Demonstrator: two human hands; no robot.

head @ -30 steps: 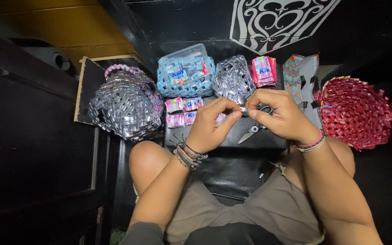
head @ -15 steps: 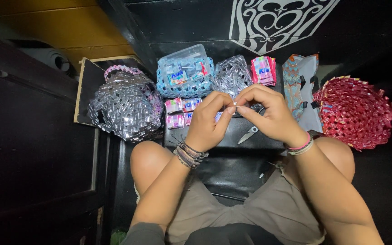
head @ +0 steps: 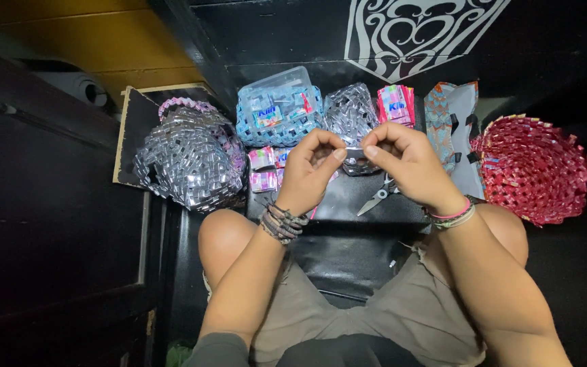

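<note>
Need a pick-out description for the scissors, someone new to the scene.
Start at the black work surface in front of the person's knees. Just below the right hand, beside the pink-banded wrist, lie small metal scissors, blades pointing lower left. They are the only plain steel tool among woven foil baskets and coloured wrappers.

**Wrappers and packs on your work surface**

Ahead of your left hand (head: 310,173) you have a clear plastic box (head: 278,92) sitting in a blue woven basket (head: 276,129), with blue, white and red wrappers showing inside it. Just left of that hand lie small folded wrapper squares (head: 263,170) in pink, silver and purple. Beyond your right hand (head: 409,166), a pink-and-blue stack of flat packets (head: 395,103) stands against the back edge
</note>
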